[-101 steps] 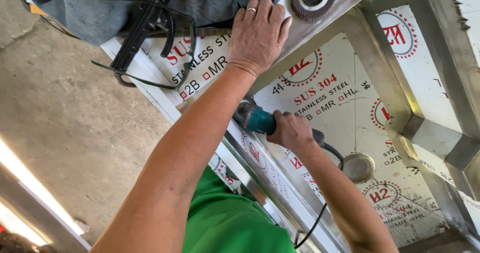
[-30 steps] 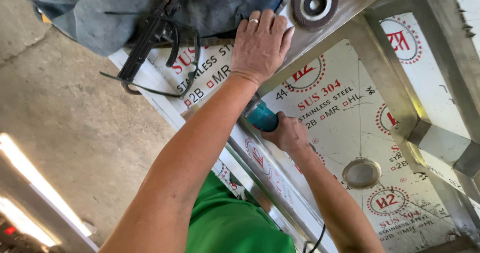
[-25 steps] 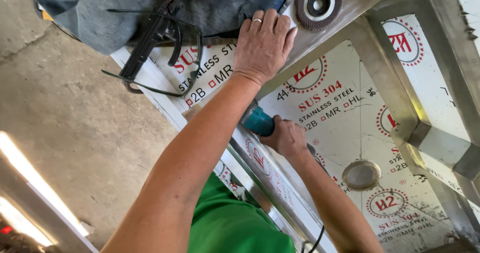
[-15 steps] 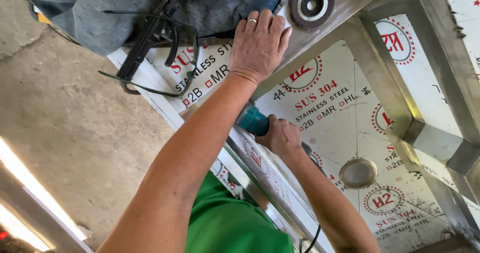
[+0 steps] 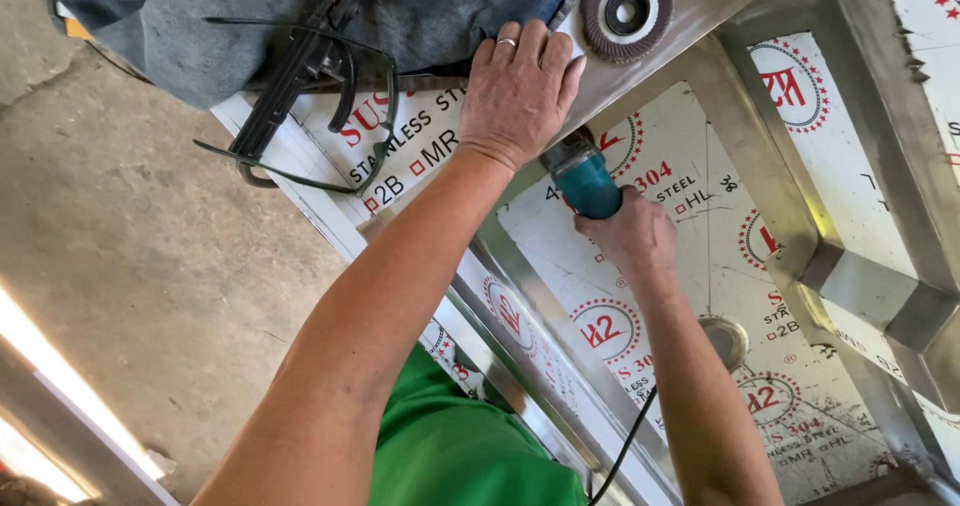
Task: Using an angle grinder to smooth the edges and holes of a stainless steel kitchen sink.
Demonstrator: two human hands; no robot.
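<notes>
Pressing flat on the rim of the shiny steel sink (image 5: 800,96), the left hand (image 5: 520,91) lies with its fingers spread out and grasps nothing. The right hand (image 5: 630,236) is wrapped tight around the teal and grey power grinder (image 5: 585,176), which sits down inside the sink, just under the left hand. A moment ago the grinder was a bit lower and its teal body showed less; now it has come up closer to the rim. The round grey sanding disc (image 5: 625,11) lies on the rim beside the left fingers. The black safety glasses (image 5: 300,96) rest on the grey cloth (image 5: 200,16) to the left.
</notes>
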